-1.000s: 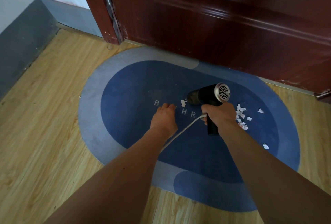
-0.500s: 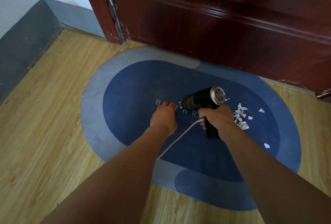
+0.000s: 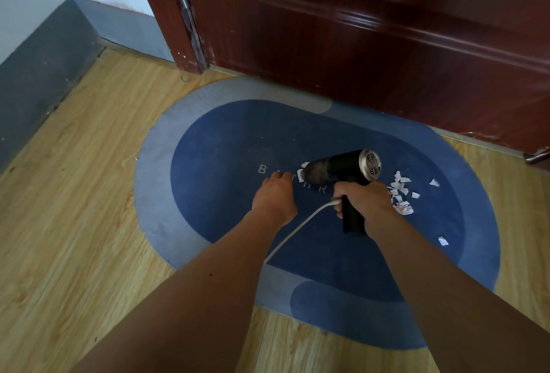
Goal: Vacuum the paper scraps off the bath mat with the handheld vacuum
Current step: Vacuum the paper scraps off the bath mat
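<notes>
A blue oval bath mat (image 3: 214,140) with a grey border lies on the wood floor before a door. My right hand (image 3: 364,204) grips the handle of a black handheld vacuum (image 3: 339,167). Its nozzle points left at a white paper scrap (image 3: 302,171) on the mat's lettering. A white cord (image 3: 297,228) runs from the handle back toward me. My left hand (image 3: 275,194) rests on the mat just left of the nozzle, fingers curled down; what they hold is hidden. A cluster of paper scraps (image 3: 400,191) lies right of the vacuum, with single scraps (image 3: 443,241) further right.
A dark red wooden door (image 3: 372,45) and its frame stand directly behind the mat. A grey skirting wall (image 3: 38,74) runs along the left. Wood plank floor (image 3: 74,223) surrounds the mat. A metal door stop (image 3: 537,156) sits at the right edge.
The vacuum's nozzle has shifted left along the mat's lettering toward my left hand, and the scrap now lies right at its mouth. My left hand has stayed where it was.
</notes>
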The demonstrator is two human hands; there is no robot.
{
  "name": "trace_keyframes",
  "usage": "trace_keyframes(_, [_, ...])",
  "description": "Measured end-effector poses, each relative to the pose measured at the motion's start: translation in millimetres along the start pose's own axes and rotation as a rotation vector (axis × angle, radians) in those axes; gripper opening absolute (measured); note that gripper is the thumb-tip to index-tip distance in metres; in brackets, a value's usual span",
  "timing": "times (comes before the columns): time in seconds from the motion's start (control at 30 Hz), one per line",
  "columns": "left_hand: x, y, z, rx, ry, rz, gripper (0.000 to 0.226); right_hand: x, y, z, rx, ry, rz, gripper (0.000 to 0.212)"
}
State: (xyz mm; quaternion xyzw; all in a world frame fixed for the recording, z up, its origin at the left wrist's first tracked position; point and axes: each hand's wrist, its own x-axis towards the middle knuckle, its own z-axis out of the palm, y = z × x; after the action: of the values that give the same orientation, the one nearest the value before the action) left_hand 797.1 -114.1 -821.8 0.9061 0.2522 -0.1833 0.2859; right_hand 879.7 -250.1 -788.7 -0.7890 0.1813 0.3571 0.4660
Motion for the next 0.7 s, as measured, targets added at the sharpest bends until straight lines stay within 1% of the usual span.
trace_keyframes(0.1, [-1,-1,1,0.009,-0.054,-0.024,0.067,3,4,0,0.145,-0.010,0.070,0.010])
trace_keyframes(0.17, [0,-2,0,0.019,-0.072,-0.039,0.061,5,8,0,0.221,-0.021,0.103,0.015])
trace_keyframes(0.23, [0,-2,0,0.024,-0.077,-0.049,0.058,5,8,0,0.247,-0.032,0.114,0.016])
trace_keyframes(0.37, [1,-2,2,0.024,-0.092,-0.051,0.053,4,6,3,0.244,-0.053,0.112,0.007])
trace_keyframes(0.47, [3,-2,2,0.027,-0.086,-0.063,0.047,3,5,5,0.201,-0.056,0.104,0.007])
trace_keyframes(0.7, [3,0,2,0.009,-0.058,-0.092,0.040,3,13,-5,-0.107,0.010,-0.049,0.005])
